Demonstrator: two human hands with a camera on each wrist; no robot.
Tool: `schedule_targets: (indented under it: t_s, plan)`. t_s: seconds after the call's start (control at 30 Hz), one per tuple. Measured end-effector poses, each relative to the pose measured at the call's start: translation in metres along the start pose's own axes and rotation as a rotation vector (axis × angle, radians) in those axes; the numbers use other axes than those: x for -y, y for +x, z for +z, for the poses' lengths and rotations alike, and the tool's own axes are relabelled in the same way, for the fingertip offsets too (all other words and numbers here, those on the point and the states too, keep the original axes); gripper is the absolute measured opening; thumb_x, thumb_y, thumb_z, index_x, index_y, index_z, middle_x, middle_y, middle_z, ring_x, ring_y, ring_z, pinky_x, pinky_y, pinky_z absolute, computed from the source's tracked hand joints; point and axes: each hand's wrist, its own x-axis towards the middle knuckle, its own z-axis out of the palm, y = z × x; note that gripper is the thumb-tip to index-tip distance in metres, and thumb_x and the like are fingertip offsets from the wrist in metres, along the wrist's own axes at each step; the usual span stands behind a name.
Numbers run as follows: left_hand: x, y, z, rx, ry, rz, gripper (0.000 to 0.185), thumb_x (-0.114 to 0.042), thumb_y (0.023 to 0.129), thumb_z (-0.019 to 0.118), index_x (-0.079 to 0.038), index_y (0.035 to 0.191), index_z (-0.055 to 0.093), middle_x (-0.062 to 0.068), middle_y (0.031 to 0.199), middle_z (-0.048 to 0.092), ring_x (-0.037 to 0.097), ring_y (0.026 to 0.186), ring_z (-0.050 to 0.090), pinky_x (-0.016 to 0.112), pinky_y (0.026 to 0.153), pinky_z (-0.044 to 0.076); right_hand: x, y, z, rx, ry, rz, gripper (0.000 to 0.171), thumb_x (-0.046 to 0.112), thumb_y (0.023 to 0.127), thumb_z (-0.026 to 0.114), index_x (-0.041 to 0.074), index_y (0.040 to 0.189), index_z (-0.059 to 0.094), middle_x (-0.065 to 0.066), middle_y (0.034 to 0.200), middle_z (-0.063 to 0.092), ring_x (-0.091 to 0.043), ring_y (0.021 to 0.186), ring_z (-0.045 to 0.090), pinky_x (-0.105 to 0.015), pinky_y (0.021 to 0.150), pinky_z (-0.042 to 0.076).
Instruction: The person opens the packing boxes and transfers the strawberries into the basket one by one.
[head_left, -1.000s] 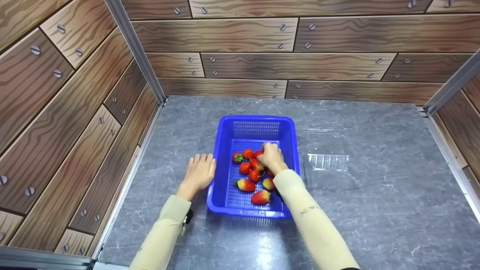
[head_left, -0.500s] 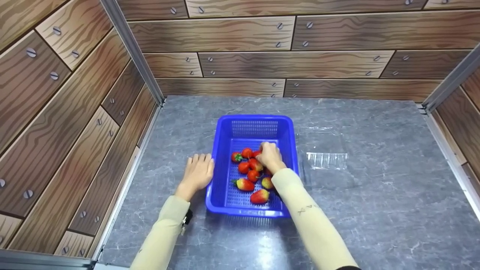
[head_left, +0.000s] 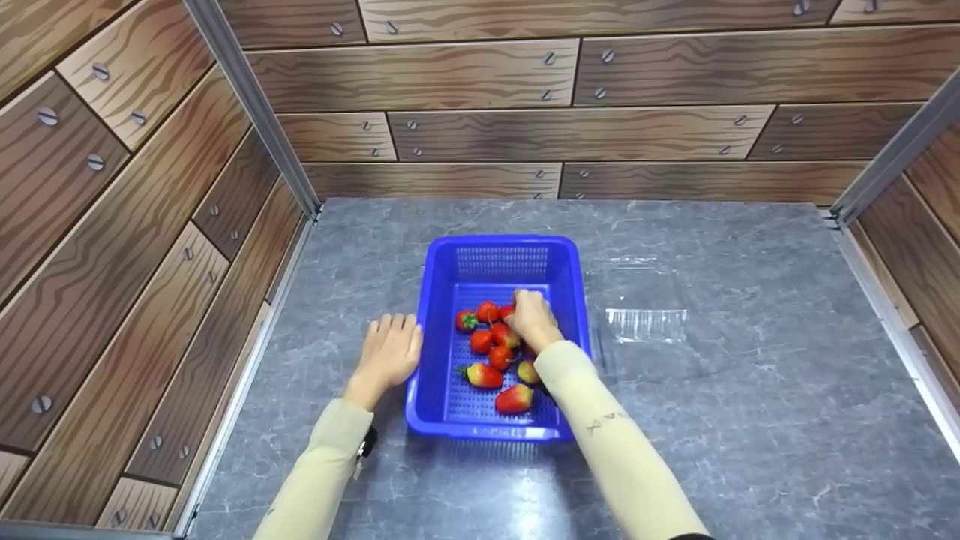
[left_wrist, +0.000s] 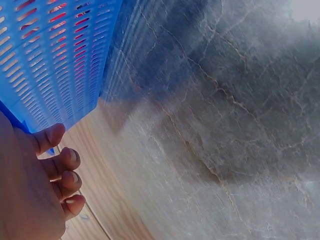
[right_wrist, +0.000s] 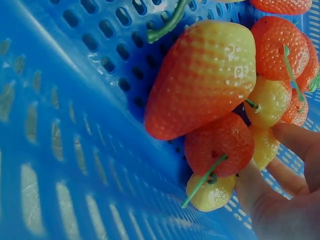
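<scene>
A blue plastic basket [head_left: 495, 432] holds several red and yellow toy strawberries, among them one [head_left: 514, 399] near its front end. Inside, my right hand [head_left: 534, 319] reaches down among the fruit. The right wrist view shows its thumb and fingers pinching a yellowish strawberry [right_wrist: 264, 145], partly hidden by the fingers and other fruit. A large red-yellow strawberry [right_wrist: 202, 80] lies close by, beside a smaller red one [right_wrist: 220, 144] with a green stem. My left hand [head_left: 388, 351] rests against the basket's left rim, its fingers loosely extended along the outside.
A clear plastic box [head_left: 646, 325] sits on the grey marbled table [head_left: 750, 420], right of the basket. Wood-patterned panels [head_left: 420, 79] wall in the back and both sides, with metal posts [head_left: 259, 112] at the corners.
The whole head view has shifted slightly. Both hands keep their places at the basket, and the fruit lies as before.
</scene>
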Motion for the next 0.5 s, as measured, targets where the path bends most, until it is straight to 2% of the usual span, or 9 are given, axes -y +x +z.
schedule_targets:
  t_s: [0.3,0.5]
  plan:
    - [-0.001,0.005,-0.004,-0.040,0.019,0.011,0.029,-0.022,0.103,0.039,0.000,0.100,0.057,0.020,0.095,0.059,0.040,0.090,0.052,0.051,0.080,0.039,0.001,0.005,-0.008,0.019,0.003,-0.068,0.032,0.011,0.085,0.072,-0.003,0.114,0.066,-0.025,0.116,0.065,-0.039,0.107,0.063,-0.048,0.093,0.049]
    - [0.001,0.010,-0.007,-0.058,0.048,0.023,0.031,-0.025,0.102,0.039,-0.001,0.097,0.058,0.019,0.093,0.059,0.040,0.089,0.051,0.050,0.079,0.038,0.006,0.008,-0.019,0.045,0.009,-0.087,0.036,0.014,0.087,0.068,-0.003,0.118,0.065,-0.024,0.119,0.064,-0.038,0.110,0.061,-0.048,0.095,0.047]
